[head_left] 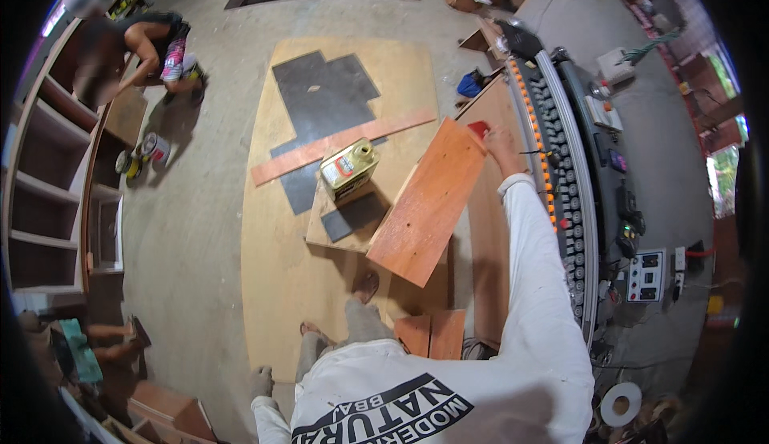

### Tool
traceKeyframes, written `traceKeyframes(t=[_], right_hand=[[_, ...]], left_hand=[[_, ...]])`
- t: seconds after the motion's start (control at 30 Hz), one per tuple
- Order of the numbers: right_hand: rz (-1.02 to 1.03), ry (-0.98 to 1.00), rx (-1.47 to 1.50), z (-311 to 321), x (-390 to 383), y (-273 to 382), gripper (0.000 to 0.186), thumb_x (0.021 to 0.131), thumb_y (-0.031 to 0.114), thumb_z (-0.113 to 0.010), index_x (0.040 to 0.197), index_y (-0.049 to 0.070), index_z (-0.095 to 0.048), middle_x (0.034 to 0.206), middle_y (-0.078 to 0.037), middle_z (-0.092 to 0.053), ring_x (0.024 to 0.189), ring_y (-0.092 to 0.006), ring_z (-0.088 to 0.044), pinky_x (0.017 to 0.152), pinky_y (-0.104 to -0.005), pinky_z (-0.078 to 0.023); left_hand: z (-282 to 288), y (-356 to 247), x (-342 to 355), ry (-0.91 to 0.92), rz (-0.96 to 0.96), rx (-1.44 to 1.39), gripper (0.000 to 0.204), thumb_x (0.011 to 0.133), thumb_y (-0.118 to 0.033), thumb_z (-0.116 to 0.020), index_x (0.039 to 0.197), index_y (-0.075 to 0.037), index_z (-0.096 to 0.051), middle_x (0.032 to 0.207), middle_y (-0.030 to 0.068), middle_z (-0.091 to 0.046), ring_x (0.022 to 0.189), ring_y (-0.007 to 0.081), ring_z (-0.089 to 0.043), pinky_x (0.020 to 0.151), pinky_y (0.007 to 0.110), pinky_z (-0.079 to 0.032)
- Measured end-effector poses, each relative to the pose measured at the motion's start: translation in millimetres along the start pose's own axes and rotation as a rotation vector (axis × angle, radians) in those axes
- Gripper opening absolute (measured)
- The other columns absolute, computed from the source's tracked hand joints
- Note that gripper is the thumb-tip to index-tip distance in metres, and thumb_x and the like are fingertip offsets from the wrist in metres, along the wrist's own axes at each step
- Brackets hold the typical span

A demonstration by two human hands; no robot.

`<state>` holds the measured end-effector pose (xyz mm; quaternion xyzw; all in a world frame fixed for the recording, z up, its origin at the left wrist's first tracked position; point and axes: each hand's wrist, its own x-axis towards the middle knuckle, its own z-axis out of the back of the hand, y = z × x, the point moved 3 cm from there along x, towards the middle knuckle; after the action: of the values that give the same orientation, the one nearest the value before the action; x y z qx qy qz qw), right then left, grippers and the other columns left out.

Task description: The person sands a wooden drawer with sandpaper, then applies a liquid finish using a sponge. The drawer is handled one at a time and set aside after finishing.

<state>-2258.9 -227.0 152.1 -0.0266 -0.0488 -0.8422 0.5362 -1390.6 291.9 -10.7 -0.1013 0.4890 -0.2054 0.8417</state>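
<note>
At the far end of a reddish-brown wooden board (pixel 426 204), my right hand (pixel 501 152) is closed on a small flat red piece (pixel 479 128), partly hidden by the fingers; its kind is unclear. The board lies slanted, its surface shiny in places, overlapping the right side of a low wooden box (pixel 324 232). On that box stands a rectangular metal can (pixel 350 170), yellowish with a round spout, left of the board. My left hand (pixel 260 381) hangs low at my left side, away from the board, and its fingers are too dark to make out.
A long thin plank (pixel 344 146) crosses the plywood sheet (pixel 268 284) behind the can. To the right runs a long machine with rollers (pixel 570 196). A crouching person (pixel 152 56) works by a shelf unit (pixel 48 188) on the left, near paint cans (pixel 155 149). Another person's legs (pixel 112 340) show lower left.
</note>
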Motion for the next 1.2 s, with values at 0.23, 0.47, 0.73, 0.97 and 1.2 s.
traceKeyframes(t=[0.23,0.47,0.73,0.97,1.2], right_hand=[[0.181,-0.029,-0.023,-27,-6,21,0.026,0.091,0.019,-0.059,0.113,0.013,-0.071,0.097,-0.022,-0.075,0.091,-0.0435,-0.072,0.083,-0.0523,-0.058],[0.315,-0.132,0.335,2,-172,108,0.020,0.087,0.007,-0.056,0.099,0.014,-0.070,0.090,-0.018,-0.073,0.084,-0.0424,-0.070,0.072,-0.0522,-0.057],[0.433,0.187,0.507,25,-476,227,0.024,0.087,0.004,-0.062,0.107,0.010,-0.073,0.094,-0.016,-0.073,0.087,-0.0367,-0.072,0.075,-0.0461,-0.057],[-0.358,-0.049,1.358,14,-545,188,0.049,0.094,0.001,-0.060,0.143,-0.003,-0.054,0.130,-0.012,-0.067,0.116,-0.0216,-0.065,0.101,-0.0345,-0.051],[-0.692,0.033,2.053,-7,-579,151,0.040,0.098,0.005,-0.053,0.137,0.000,-0.056,0.126,-0.013,-0.067,0.112,-0.0243,-0.069,0.102,-0.0397,-0.055]], left_hand=[[-16,11,-51,0.043,0.175,0.072,0.036,0.093,-0.035,-0.063,0.105,-0.001,-0.069,0.068,0.0044,-0.060,0.055,0.0160,-0.057,0.050,0.034,-0.046],[-17,26,-24,0.179,0.035,0.196,0.030,0.091,-0.030,-0.063,0.096,-0.002,-0.070,0.066,0.0034,-0.057,0.054,0.0171,-0.057,0.049,0.035,-0.046],[19,29,89,0.221,-0.082,0.191,0.028,0.090,-0.029,-0.064,0.092,-0.002,-0.072,0.067,0.0064,-0.062,0.053,0.0183,-0.058,0.050,0.037,-0.045],[100,55,153,0.322,-0.168,0.222,0.022,0.094,-0.031,-0.068,0.085,-0.011,-0.067,0.065,0.0041,-0.057,0.049,0.0198,-0.051,0.046,0.039,-0.042],[121,9,163,0.397,-0.124,0.278,0.025,0.096,-0.034,-0.071,0.090,-0.010,-0.068,0.068,0.0034,-0.059,0.054,0.0190,-0.052,0.050,0.040,-0.044]])
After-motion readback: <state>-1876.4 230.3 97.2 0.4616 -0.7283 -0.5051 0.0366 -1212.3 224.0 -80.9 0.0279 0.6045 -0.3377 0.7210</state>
